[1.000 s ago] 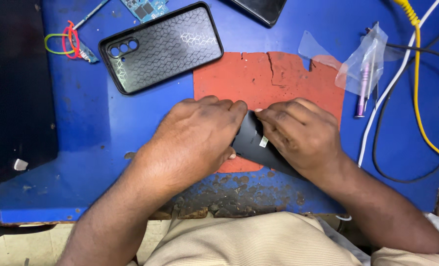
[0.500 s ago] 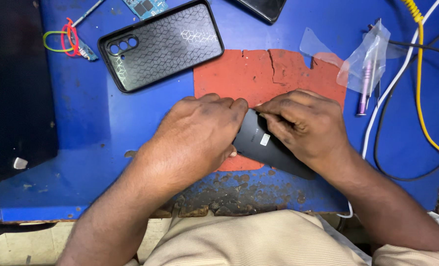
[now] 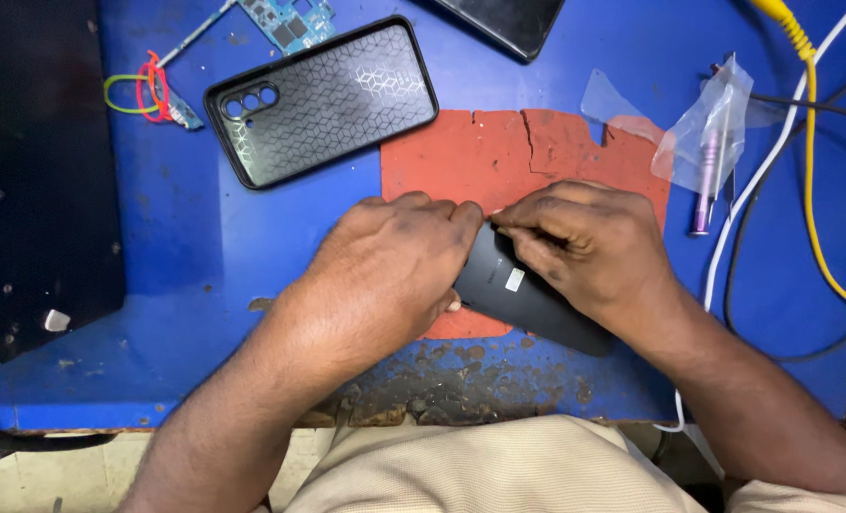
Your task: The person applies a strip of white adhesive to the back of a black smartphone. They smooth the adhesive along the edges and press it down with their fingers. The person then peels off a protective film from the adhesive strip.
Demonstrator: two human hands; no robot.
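Both hands, left hand and right hand, grip one dark phone near the surface's front edge; one phone case behind, open blue room leftward.

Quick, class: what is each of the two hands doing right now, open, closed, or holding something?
Left hand: closed on the dark phone, gripping its left end.
Right hand: curled over the dark phone, fingertips pinched at its top edge.

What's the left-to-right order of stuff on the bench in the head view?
Rubber bands → patterned phone case → left hand → dark phone held between both hands → right hand → purple tool in a clear bag → white cable → yellow cable.
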